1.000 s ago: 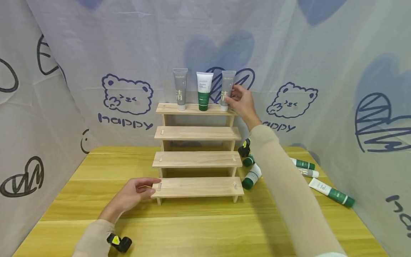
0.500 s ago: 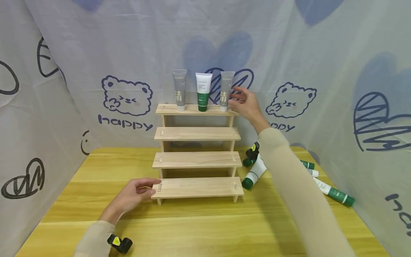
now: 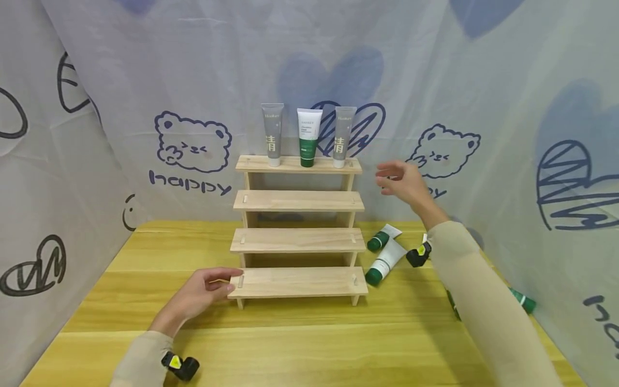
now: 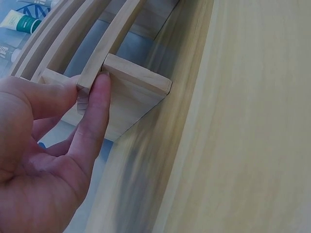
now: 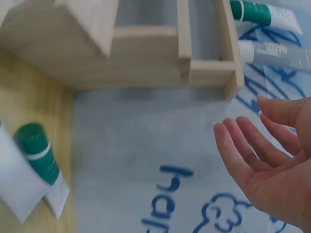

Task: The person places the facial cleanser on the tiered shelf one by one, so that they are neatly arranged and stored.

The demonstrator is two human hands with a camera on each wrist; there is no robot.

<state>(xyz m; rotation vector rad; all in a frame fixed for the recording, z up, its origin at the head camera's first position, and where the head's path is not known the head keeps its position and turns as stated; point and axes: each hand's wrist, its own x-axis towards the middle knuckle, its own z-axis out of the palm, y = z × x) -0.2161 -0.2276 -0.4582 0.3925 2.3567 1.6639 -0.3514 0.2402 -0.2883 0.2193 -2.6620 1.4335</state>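
The left hand (image 3: 199, 294) pinches the wooden rack (image 3: 297, 201) by its lowest shelf (image 3: 297, 282). The right hand (image 3: 406, 184) hangs loosely spread, three upright tubes (image 3: 308, 137) to its left

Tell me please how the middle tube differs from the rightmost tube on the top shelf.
The middle tube is white above and green below; the rightmost tube is mostly grey. The middle tube's cap is green, the rightmost tube's white. Both stand upright, caps down, on the top shelf.

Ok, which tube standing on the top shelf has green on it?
The middle one, the white-and-green tube. It stands between the left grey tube and the right grey tube, which show no green.
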